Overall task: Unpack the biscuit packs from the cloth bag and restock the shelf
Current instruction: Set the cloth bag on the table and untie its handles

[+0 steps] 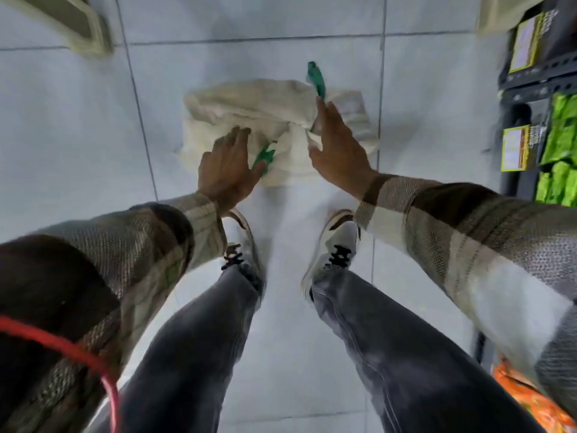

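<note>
A cream cloth bag [249, 107] lies crumpled on the tiled floor in front of my feet. It has green handles: one [317, 78] sticks up at its far right, the other [265, 156] lies at its near side. My left hand [226, 167] hovers over the bag's near left part, fingers apart, by the near green handle. My right hand [338, 148] reaches over the bag's right part, fingers extended, its fingertips at the far handle. I cannot tell whether either hand touches the cloth. No biscuit packs show inside the bag.
A dark shelf unit [530, 89] stands at the right with bright green packs [560, 151] and yellow price tags [515, 148]. Orange packs [527, 401] sit low at the right. A beige shelf base [78, 23] is at the far left. My shoes [331, 245] stand just before the bag.
</note>
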